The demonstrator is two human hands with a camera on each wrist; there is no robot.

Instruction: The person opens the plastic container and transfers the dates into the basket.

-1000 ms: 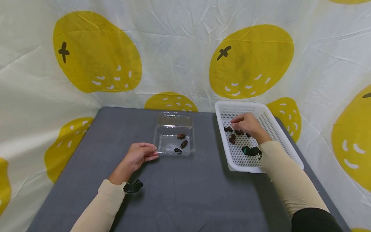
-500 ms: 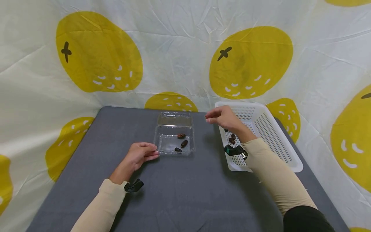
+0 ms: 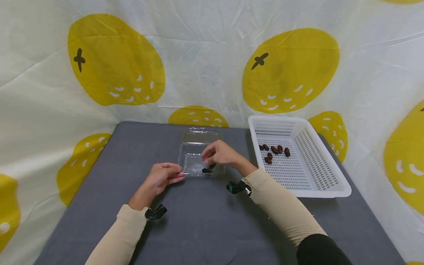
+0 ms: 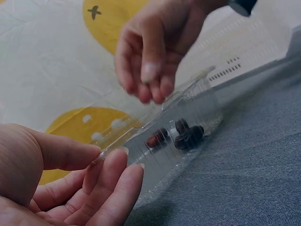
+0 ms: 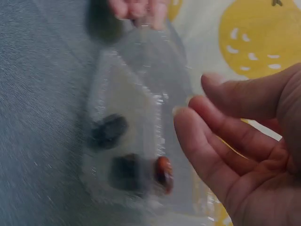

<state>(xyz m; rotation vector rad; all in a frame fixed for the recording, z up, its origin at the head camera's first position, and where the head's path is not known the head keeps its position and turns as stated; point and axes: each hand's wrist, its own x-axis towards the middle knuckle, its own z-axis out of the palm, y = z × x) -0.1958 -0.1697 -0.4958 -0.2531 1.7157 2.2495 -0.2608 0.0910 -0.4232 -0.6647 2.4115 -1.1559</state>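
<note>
A clear plastic clamshell box [image 3: 190,171] lies with its lid [image 3: 202,136] folded back. My left hand [image 3: 162,176] pinches the box's near-left corner between thumb and fingers. Over the box's right part hovers my right hand [image 3: 220,152], fingers loosely bent. In the right wrist view its thumb [image 5: 244,96] stands a little apart from the fingertips, with nothing visible between them. Inside the box are a reddish date [image 5: 164,175] and dark dates [image 5: 109,132], partly hidden by the right hand in the head view.
To the right a white perforated plastic basket [image 3: 308,184] holds several dates [image 3: 274,149] towards its left side. Both stand on a grey-covered table [image 3: 198,228]. Behind hangs a white cloth with a yellow fruit print [image 3: 291,70]. Each wrist wears a dark camera strap [image 3: 155,212].
My right hand has moved left from above the basket, past its left rim, to above the clear box, its fingers now loosened. The left hand has kept its pinch on the box corner.
</note>
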